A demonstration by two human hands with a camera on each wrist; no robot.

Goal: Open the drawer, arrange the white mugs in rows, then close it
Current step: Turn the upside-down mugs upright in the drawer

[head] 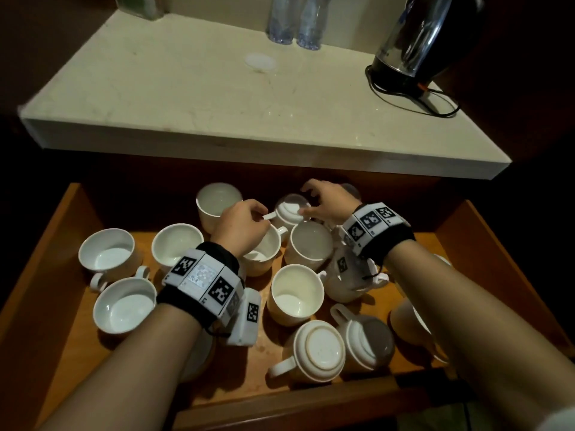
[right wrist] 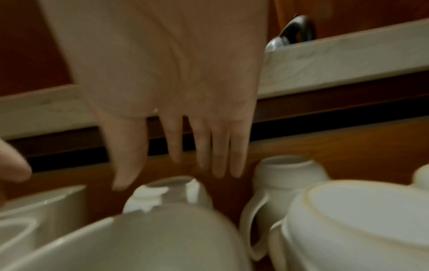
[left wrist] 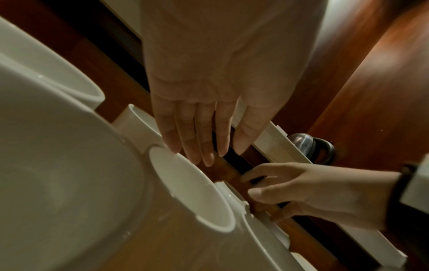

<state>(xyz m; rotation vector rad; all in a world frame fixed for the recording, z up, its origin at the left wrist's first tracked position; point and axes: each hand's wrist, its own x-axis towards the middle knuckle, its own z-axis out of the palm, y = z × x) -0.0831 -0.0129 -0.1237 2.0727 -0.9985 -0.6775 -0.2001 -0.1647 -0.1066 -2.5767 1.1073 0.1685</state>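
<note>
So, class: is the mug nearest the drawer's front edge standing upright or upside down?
Upside down. In the head view, the mug shows its flat base ring facing up, handle to the left, on the drawer floor.

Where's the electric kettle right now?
In the head view the electric kettle stands on the pale countertop at its far right corner, right of two clear water bottles, above the open drawer.

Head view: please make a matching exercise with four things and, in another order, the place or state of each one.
Things:
1. kettle
2. two bottles
3. upturned mug
4. drawer

Places or states:
a. at the back of the counter, in the middle
b. pulled open, mugs inside
c. base up, near the drawer front
d. on the counter, at the right

Pairs: 1-d, 2-a, 3-c, 4-b
</note>
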